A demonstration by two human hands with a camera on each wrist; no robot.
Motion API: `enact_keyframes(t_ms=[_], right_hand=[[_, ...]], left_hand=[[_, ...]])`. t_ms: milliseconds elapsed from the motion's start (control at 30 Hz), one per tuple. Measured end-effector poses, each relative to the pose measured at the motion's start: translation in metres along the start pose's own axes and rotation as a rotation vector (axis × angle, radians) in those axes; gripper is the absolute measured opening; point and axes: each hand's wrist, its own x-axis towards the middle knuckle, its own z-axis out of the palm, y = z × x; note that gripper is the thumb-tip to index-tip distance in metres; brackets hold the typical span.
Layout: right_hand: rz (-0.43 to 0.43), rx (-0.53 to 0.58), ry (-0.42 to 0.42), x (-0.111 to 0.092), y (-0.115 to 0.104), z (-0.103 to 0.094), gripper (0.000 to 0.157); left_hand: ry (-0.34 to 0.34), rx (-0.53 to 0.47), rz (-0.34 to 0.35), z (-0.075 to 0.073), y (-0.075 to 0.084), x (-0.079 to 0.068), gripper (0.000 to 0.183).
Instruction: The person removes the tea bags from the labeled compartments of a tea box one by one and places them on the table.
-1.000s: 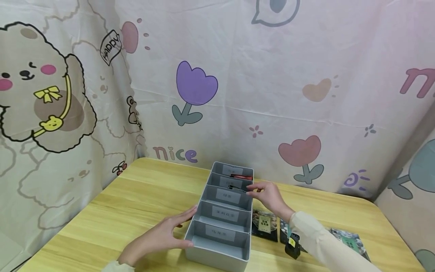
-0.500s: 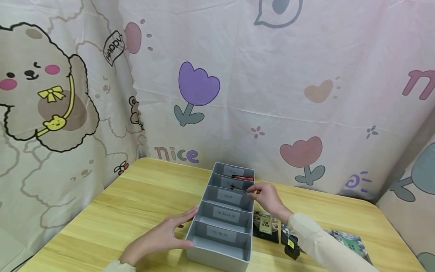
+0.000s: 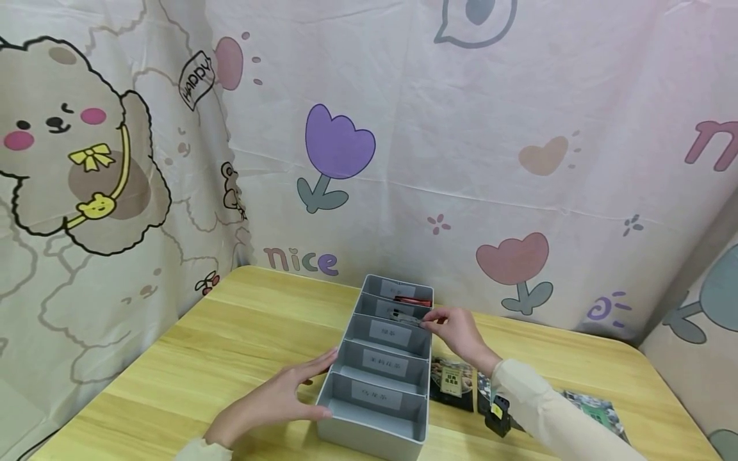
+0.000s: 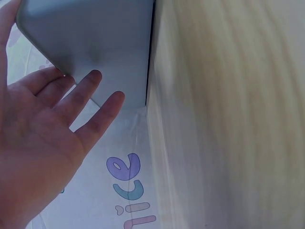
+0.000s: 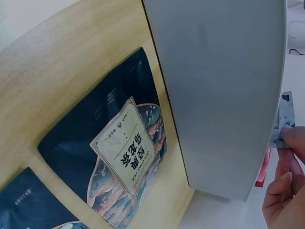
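Observation:
A long grey divided box [image 3: 369,437] with labelled compartments stands on the wooden table. My right hand [image 3: 458,336] pinches the right end of a small tea sachet [image 3: 406,317] at the second compartment from the back. In the right wrist view, thumb and fingers hold that pale patterned sachet [image 5: 286,117] beside the box rim. My left hand [image 3: 277,400] rests against the box's left side, its thumb near the front corner. The left wrist view shows this left hand [image 4: 52,124] with fingers spread along the box wall [image 4: 114,47]. A red sachet [image 3: 414,301] sits in the rearmost compartment.
To the box's right lies a dark oolong tea bag [image 5: 95,109] with a pale label sachet [image 5: 126,148] on it. A second dark bag [image 5: 35,202] lies beside it. Farther right is a green-labelled packet [image 3: 596,410]. A printed curtain [image 3: 403,211] hangs behind the table.
The sachet in my right hand has tilted, so its pale face shows where a thin dark edge showed before. My left hand keeps its place on the box. The head view shifts slightly.

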Motion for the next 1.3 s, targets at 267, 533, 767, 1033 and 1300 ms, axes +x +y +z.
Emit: enact_keyframes(t_ms=[267, 533, 767, 1033, 1300], right_hand=[[-0.010, -0.001, -0.019, 0.001, -0.001, -0.007, 0.005], [-0.038, 0.013, -0.013, -0.001, -0.008, -0.016, 0.005], [-0.067, -0.004, 0.027, -0.002, -0.017, -0.023, 0.006], [-0.074, -0.009, 0.068, -0.003, -0.025, -0.031, 0.007], [-0.115, 0.022, 0.124, -0.003, -0.028, -0.037, 0.006]], left_hand=[[0.000, 0.004, 0.015, 0.000, 0.000, 0.002, 0.086], [-0.001, -0.003, 0.003, -0.001, 0.000, 0.001, 0.086], [0.015, 0.020, 0.018, 0.000, -0.001, -0.001, 0.087], [0.020, 0.033, 0.019, 0.000, 0.001, -0.001, 0.086], [0.020, 0.035, 0.014, 0.001, 0.001, 0.000, 0.085]])
